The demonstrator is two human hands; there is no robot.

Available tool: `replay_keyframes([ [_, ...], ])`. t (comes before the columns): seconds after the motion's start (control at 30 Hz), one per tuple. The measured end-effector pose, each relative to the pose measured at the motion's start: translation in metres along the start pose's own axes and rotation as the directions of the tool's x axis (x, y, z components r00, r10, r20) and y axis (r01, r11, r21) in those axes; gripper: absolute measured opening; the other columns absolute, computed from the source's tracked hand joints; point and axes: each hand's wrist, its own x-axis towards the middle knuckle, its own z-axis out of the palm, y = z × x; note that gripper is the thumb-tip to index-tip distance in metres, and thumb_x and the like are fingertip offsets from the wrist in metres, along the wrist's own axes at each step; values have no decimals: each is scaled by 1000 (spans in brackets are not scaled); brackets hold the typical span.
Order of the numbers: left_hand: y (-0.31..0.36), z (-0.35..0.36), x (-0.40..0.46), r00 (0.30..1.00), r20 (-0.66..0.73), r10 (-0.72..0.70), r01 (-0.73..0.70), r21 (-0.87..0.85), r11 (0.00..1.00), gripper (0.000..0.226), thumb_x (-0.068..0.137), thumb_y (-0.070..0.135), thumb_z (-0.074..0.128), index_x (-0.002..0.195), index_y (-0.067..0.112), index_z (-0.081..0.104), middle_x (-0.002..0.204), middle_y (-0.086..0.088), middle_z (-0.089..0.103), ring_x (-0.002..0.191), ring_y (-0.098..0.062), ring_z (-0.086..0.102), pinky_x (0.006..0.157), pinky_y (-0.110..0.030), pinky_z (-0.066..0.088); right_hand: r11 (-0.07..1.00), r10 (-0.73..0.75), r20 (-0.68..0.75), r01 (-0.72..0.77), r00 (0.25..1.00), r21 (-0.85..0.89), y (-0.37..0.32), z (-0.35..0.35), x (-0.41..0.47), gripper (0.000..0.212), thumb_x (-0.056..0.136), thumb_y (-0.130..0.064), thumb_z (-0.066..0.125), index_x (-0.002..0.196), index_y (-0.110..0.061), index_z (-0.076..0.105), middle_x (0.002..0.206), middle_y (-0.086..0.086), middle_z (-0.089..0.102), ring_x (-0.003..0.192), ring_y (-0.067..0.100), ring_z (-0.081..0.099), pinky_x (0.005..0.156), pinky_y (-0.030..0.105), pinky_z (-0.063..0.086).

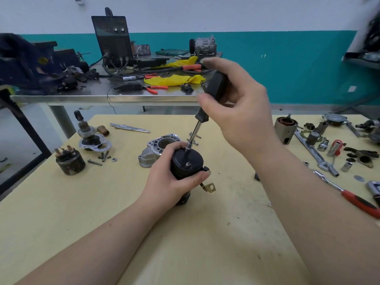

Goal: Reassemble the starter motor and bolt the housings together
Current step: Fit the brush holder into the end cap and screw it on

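At frame centre our left hand [176, 177] gripped the motor body [186, 163]; our right hand [236, 108] grasped the screwdriver [205, 108]. Tilted so, it risked slipping off the bolt [187, 149].

On the counter [123, 212], the left hand [174, 179] grips the black motor [186, 163] (upright); the right hand [236, 108] holds a screwdriver [202, 118] on its top.

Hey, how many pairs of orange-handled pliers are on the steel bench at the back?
3: one pair of orange-handled pliers near the steel bench's front edge, one just behind it, one further back beside yellow cloth. Clutter may hide more.
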Motion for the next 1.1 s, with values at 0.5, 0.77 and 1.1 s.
replay_keyframes([
  [0.5, 0, -2, -1, 1000, 13, 18, -18, 10, 1000, 61, 71, 48, 95, 119, 56, 57, 112, 25, 72, 104, -1, 70, 85, -5, 48, 949, 54, 213, -117, 975, 292, -1, -9, 5, 57, 100, -4, 63, 151, -26, 49, 131, 5, 67, 120, 21, 68, 96, 30, 58],
  [0.77, 1, 0, 0, 1000, -5, 24, -24, 14, 1000, 60, 70, 51, 94, 114, 63, 56, 109, 24, 73, 99, 1, 71, 82, -5, 49, 998, 7, -130, -15, 991, -60, -1, 4, -2, 32, 92, -16, 77, 124, -21, 70, 97, -17, 67, 91, 10, 68, 84, 31, 60],
  [1.1, 0, -2, -1, 1000, 10, 15, -15, 11, 1000, 60, 71, 49, 95, 118, 58, 57, 112, 23, 72, 104, -2, 71, 83, -5, 49, 995, 101, -187, -101, 977, 11, 3, 2, 0, 41, 92, -15, 78, 131, -22, 69, 107, -3, 72, 97, 18, 72, 88, 43, 63],
])
